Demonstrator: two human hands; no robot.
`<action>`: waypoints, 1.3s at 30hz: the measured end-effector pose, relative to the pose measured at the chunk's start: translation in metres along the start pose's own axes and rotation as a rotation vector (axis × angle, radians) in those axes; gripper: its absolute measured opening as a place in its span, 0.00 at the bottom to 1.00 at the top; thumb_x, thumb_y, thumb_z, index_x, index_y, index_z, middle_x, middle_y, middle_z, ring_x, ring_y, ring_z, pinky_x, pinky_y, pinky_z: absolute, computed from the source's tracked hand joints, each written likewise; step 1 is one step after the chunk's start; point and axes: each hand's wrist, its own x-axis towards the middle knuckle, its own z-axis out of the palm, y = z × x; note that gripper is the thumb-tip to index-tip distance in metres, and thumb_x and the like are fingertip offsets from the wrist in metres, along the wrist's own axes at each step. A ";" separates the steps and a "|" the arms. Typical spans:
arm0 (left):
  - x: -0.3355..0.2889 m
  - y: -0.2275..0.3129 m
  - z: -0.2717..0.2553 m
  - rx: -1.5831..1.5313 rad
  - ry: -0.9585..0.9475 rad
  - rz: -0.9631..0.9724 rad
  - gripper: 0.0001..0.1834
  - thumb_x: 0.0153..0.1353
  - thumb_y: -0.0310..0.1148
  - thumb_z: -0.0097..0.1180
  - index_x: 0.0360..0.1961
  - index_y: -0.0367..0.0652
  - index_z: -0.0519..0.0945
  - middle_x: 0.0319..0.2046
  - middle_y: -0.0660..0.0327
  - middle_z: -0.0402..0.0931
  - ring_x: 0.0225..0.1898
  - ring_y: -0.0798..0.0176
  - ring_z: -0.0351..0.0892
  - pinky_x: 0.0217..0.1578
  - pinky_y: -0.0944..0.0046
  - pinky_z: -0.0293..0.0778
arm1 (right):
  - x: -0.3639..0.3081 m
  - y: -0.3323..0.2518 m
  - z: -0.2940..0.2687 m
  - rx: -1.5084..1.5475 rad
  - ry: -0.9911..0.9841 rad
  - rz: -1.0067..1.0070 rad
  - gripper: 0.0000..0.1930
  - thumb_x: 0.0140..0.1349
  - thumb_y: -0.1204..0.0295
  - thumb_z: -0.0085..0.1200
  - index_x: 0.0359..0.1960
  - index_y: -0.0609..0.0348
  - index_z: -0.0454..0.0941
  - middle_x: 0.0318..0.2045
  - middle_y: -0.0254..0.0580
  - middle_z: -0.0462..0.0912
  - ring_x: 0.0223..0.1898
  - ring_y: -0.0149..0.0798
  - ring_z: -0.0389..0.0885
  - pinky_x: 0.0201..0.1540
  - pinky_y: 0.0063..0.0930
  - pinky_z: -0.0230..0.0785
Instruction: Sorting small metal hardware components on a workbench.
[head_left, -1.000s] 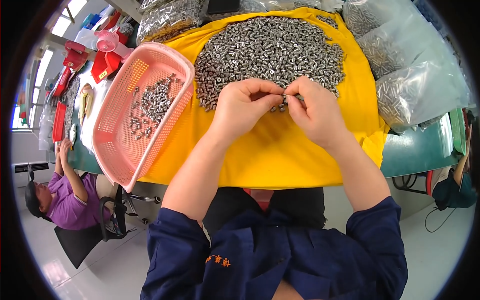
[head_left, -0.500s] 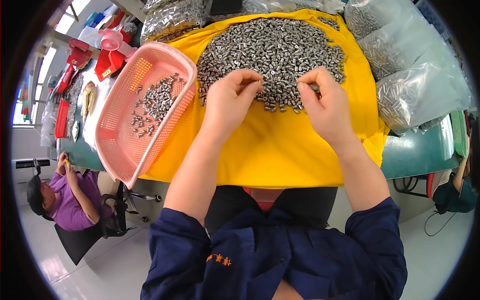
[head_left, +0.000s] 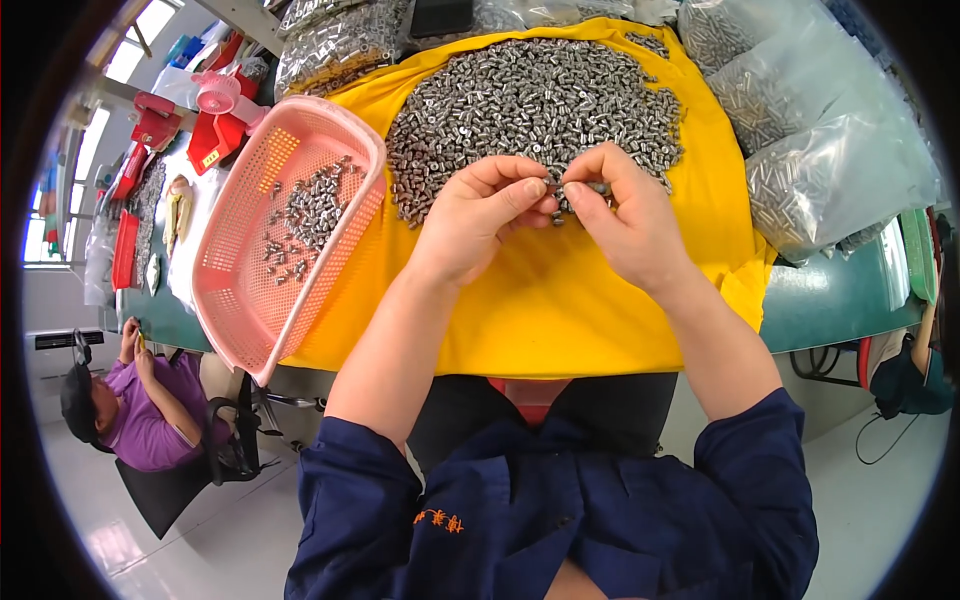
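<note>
Over the near edge of a wide heap of small metal cylinders [head_left: 530,100], my two hands meet with their fingertips close together. My left hand [head_left: 478,215] pinches thumb against forefinger, its other fingers curled. What sits in that pinch is too small to make out. My right hand [head_left: 632,225] is closed in a pinch too, with a bit of grey metal, seemingly one of the small cylinders, showing between its fingers. A yellow cloth [head_left: 540,320] lies under the heap. To the left, a pink perforated plastic basket [head_left: 230,265] holds a smaller pile of metal pieces [head_left: 312,210].
Clear bags of metal parts [head_left: 790,185] line the right side, and more bags [head_left: 340,50] lie at the back beside a dark phone [head_left: 441,16]. A pink fan [head_left: 220,92] and red bins [head_left: 215,140] stand far left. A person in purple [head_left: 160,410] sits at left.
Both hands have come together, the left moving right and the right moving slightly left and nearer. Their fingertips, apart before, now almost touch. The view has shifted a little.
</note>
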 end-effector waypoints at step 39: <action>-0.001 -0.002 0.004 0.252 0.022 0.202 0.07 0.53 0.18 0.52 0.35 0.35 0.75 0.32 0.57 0.76 0.34 0.63 0.77 0.38 0.66 0.74 | -0.001 -0.007 -0.004 -0.080 -0.022 -0.072 0.03 0.53 0.77 0.47 0.29 0.61 0.68 0.22 0.42 0.74 0.23 0.38 0.74 0.26 0.27 0.65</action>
